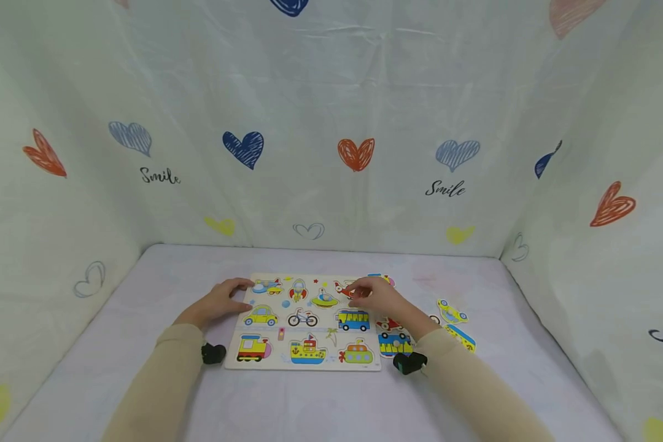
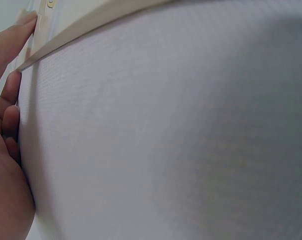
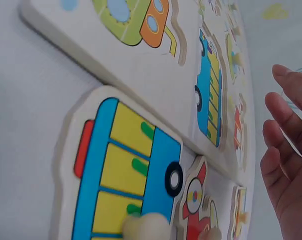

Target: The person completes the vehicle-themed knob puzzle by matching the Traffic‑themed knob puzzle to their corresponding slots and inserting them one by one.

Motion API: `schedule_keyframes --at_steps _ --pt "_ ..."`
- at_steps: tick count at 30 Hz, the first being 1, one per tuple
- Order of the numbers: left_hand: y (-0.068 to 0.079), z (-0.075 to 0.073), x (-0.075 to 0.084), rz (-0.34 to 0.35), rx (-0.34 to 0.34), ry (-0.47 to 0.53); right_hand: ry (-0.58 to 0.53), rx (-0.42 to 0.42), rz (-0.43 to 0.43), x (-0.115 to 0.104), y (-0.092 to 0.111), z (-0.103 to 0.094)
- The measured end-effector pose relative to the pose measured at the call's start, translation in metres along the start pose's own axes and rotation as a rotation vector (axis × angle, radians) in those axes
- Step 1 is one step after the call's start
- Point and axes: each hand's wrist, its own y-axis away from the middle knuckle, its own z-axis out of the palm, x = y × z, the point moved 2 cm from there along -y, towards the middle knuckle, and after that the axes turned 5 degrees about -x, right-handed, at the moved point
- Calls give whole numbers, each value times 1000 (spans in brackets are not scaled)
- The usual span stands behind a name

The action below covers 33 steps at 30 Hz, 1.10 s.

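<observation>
l hand [image 1: 218, 302] @ bd [image 1: 280, 357] edge, r hand [image 1: 380, 297] over

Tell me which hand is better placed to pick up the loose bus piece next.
Probably the right hand: it hovers over the puzzle board's right side, nearer the loose bus piece. The left hand touches the board's left edge.

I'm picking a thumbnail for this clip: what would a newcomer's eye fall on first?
Probably the bright vehicle puzzle board on the pale table, with the left hand at its upper left edge and the right hand over its upper right part. Next, the blue-and-yellow bus piece beside the board's right edge, large in the right wrist view. Behind, colourful hearts dot the white backdrop.
</observation>
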Motion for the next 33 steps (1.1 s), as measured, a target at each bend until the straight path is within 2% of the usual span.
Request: schedule_keyframes --at_steps 5,9,17,26,33 --pt "-1 2 1 -6 2 7 -26 -5 9 11 14 -8" --pt "-2 2 1 -10 -2 9 -4 3 8 19 24 -14" --pt "-4 1 -2 2 -2 3 15 16 98 40 41 -27" --pt "-1 0 1 11 -5 -8 42 -1 70 54 52 -38" --pt "-2 0 1 9 -2 -1 54 -37 34 66 53 -41"
